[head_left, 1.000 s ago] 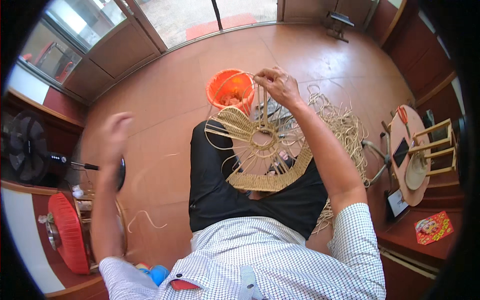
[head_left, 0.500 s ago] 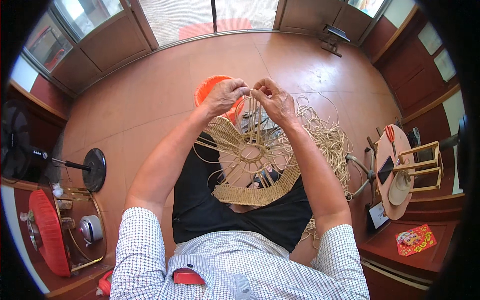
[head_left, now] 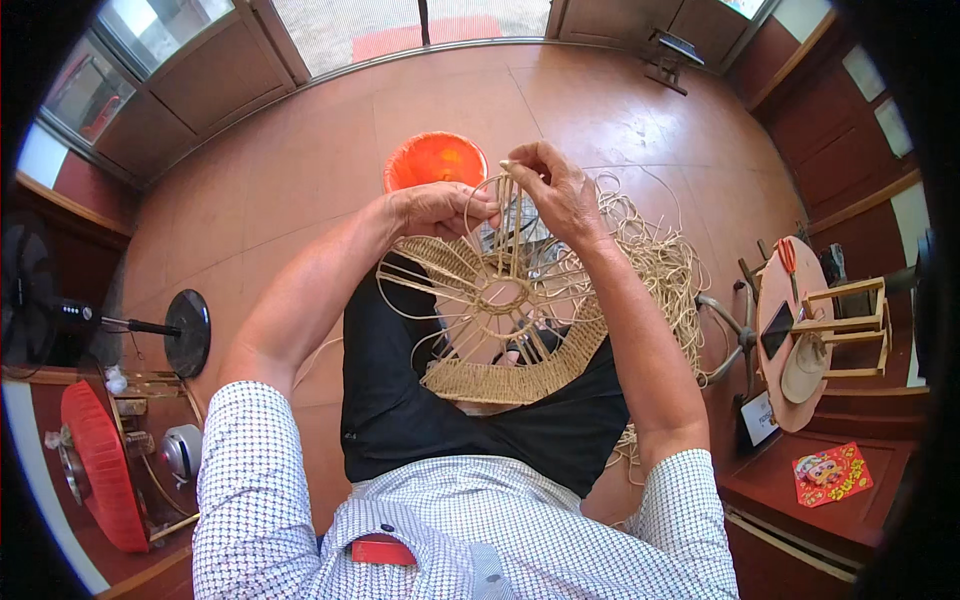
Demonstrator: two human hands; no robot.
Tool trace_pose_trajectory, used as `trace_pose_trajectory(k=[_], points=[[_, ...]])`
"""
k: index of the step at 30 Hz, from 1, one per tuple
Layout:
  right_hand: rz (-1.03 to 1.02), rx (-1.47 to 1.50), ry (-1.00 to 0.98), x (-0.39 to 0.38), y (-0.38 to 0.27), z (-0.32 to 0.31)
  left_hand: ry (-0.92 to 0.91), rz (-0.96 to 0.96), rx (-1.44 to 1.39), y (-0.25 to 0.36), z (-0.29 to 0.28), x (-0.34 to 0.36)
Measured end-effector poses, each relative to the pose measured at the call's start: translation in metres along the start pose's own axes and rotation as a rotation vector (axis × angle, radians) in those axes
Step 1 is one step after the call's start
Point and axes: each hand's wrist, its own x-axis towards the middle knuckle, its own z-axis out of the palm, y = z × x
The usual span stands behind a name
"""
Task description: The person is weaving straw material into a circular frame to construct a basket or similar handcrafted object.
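Observation:
A half-woven round basket (head_left: 490, 384) rests between my knees, its thin spokes running out from a small centre ring (head_left: 503, 293). Straw-coloured cord is woven in rows along its near and left sides; the far side is bare rods. My left hand (head_left: 448, 208) is closed, thumb and fingertips pinching the upright rods at the far rim, beside a loop of cord. Just above and to the right, my right hand (head_left: 558, 192) pinches the pale end of a cord (head_left: 506, 165) at the top of those rods. The fingers partly hide the exact grip.
A large tangled heap of cord (head_left: 660, 275) lies right of the basket, and an orange bucket (head_left: 435, 158) stands beyond my left hand. At right a round stool top (head_left: 790, 345) bears red scissors (head_left: 787, 262) and a phone. A fan base (head_left: 188, 333) stands at left.
My left hand has dropped below the rim, away from the right hand, and now grips the rods. The right hand stays near the top with the cord. The bucket shows more fully.

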Motion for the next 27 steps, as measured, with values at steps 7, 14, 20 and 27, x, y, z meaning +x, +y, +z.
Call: trace_pose_trajectory(k=[7, 14, 20, 27], points=[[0.051, 0.135, 0.277, -0.097, -0.025, 0.012, -0.237, -0.253, -0.022, -0.008, 0.004, -0.002], [0.501, 0.836, 0.001, -0.205, -0.026, 0.065, -0.049, -0.43, 0.138, -0.006, 0.035, -0.012], [0.689, 1.29, 0.013, -0.173, -0.027, 0.064, -0.243, -0.489, 0.3, -0.01, 0.03, -0.01], [0.901, 1.697, -0.059, -0.153, -0.008, 0.069, -0.275, -0.483, 0.402, -0.007, 0.036, -0.015]])
